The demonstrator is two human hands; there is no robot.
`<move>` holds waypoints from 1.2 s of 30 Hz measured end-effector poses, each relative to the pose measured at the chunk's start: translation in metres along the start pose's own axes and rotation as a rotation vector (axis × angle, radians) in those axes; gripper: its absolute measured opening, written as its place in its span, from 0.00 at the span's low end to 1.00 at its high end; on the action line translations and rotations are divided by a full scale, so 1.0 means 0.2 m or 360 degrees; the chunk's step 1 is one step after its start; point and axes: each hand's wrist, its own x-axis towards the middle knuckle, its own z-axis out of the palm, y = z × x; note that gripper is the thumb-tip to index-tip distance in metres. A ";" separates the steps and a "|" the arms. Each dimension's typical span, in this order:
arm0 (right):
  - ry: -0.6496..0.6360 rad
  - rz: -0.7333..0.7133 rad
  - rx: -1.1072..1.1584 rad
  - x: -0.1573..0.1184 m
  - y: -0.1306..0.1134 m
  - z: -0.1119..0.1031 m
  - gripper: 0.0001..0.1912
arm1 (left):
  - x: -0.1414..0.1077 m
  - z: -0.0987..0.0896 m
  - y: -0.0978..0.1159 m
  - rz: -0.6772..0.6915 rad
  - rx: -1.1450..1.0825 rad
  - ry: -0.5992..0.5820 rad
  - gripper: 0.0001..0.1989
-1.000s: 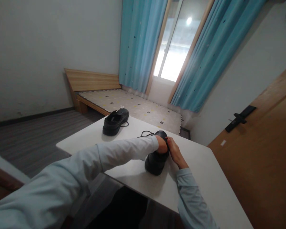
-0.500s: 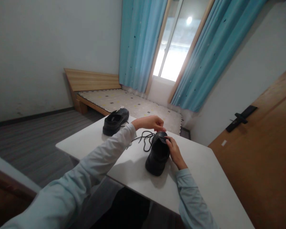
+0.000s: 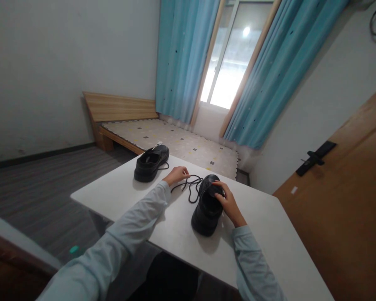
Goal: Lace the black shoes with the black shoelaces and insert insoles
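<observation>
A black shoe (image 3: 203,223) stands on the white table (image 3: 257,251), its heel towards me. My right hand (image 3: 228,202) is closed on its upper, with fingers and thumb at the tongue and opening. Left of this shoe, a black shoelace (image 3: 191,194) lies in loose loops on the tabletop. My left hand (image 3: 176,174) is closed in a pinch on the lace, low over the table. A second black shoe (image 3: 148,165) sits at the table's far left, with a lace hanging at its side and a small white tag on top.
Beyond the table is a low wooden bed (image 3: 125,109) with a patterned mattress (image 3: 175,140). Blue curtains (image 3: 184,62) hang by a bright window (image 3: 225,71). A wooden door (image 3: 347,200) with a black handle (image 3: 316,158) is at the right. Something small and green (image 3: 74,249) shows at lower left.
My left hand has moved left and down, from the shoe's toe to the lace on the table. My right hand has shifted slightly over the tongue, staying on the shoe.
</observation>
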 end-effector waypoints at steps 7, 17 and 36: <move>0.0003 0.0004 -0.0029 0.01 0.01 0.01 0.19 | -0.03 -0.08 -0.10 -0.0021 0.0344 -0.0387 0.12; 0.0009 0.0014 -0.0048 0.00 0.03 0.01 0.18 | -0.06 -0.09 -0.01 0.0114 -0.0419 -0.0472 0.11; -0.0153 -0.0067 -0.0282 0.02 -0.01 0.02 0.35 | -0.08 -0.04 0.09 0.0496 -0.0673 -0.0025 0.13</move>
